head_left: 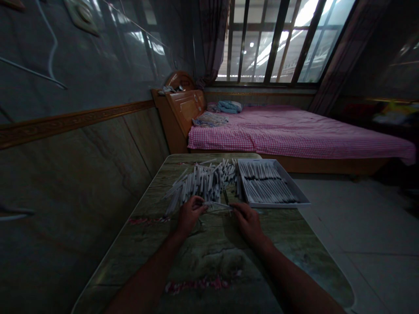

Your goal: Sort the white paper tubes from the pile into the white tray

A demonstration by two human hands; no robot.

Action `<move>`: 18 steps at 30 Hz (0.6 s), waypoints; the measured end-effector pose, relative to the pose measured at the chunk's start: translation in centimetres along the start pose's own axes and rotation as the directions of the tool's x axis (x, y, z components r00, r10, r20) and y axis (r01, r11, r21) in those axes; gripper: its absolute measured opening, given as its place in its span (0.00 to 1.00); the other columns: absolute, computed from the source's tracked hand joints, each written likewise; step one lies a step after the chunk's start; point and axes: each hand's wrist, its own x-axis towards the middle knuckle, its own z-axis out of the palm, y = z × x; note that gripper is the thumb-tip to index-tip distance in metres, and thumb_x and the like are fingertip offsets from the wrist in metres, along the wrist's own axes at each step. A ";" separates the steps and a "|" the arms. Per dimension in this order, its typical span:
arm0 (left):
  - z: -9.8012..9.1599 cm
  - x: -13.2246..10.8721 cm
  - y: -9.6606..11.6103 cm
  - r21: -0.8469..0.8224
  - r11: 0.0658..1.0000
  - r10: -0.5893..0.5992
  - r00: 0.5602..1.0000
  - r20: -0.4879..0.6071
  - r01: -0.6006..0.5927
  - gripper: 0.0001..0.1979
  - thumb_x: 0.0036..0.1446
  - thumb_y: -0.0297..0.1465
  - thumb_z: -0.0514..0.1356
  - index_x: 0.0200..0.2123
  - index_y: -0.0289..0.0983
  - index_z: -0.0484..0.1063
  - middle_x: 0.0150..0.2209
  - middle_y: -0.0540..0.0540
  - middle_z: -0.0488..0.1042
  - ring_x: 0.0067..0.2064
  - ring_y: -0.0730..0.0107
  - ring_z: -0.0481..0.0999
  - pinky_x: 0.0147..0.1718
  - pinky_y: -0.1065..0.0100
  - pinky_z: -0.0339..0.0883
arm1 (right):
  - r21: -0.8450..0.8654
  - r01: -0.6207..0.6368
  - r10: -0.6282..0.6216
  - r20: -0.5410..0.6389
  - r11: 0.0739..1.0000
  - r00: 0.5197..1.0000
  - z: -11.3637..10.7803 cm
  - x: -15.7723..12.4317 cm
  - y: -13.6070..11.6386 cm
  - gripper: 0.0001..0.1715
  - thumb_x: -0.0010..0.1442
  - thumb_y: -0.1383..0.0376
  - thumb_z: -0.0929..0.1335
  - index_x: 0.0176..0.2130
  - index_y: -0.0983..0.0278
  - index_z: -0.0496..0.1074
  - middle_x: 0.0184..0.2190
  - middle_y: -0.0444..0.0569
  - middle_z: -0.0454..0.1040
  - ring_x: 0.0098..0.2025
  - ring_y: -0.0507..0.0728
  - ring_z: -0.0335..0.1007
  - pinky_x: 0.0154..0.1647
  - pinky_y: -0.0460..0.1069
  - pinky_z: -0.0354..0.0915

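Observation:
Between my two hands lies a slim whitish pen [218, 204], held level just above the table. My left hand [191, 211] pinches its left end, and my right hand [247, 220] pinches the right end, near a dark part. Right behind them spreads a loose heap of pale pen barrels [203, 181], pointing mostly away from me. A dark slim piece [225, 196] is behind the held pen. To the right of the heap, a shallow white box [278, 204] holds two rows of pens with dark ends. Fine detail at my fingertips is blurred.
The table [203, 257] has a stone-like patterned top with rounded corners. A tiled wall [108, 161] runs close along its left side. Beyond stands a bed [278, 131] with a pink checked sheet and wooden headboard [183, 109], under a barred window [268, 43].

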 end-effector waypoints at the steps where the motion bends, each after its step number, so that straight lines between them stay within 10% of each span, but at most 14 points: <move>1: -0.1 0.0 0.0 0.019 1.000 0.009 1.000 0.010 -0.009 0.16 0.38 0.39 0.70 0.28 0.38 0.71 0.25 0.51 0.75 0.30 0.65 0.79 0.29 0.67 0.73 | -0.007 0.001 -0.001 0.003 1.000 1.000 0.0 0.0 0.0 0.15 0.60 0.63 0.64 0.41 0.61 0.79 0.36 0.50 0.80 0.40 0.59 0.75 0.43 0.52 0.69; 18: 0.4 -0.8 1.3 -0.312 0.933 -0.169 0.984 0.058 0.178 0.24 0.36 0.44 0.71 0.33 0.35 0.72 0.32 0.46 0.80 0.31 0.65 0.81 0.34 0.63 0.77 | -0.126 0.165 -0.145 0.155 0.978 0.977 0.0 -0.2 -0.8 0.16 0.65 0.64 0.62 0.48 0.60 0.75 0.39 0.52 0.77 0.41 0.59 0.74 0.42 0.51 0.67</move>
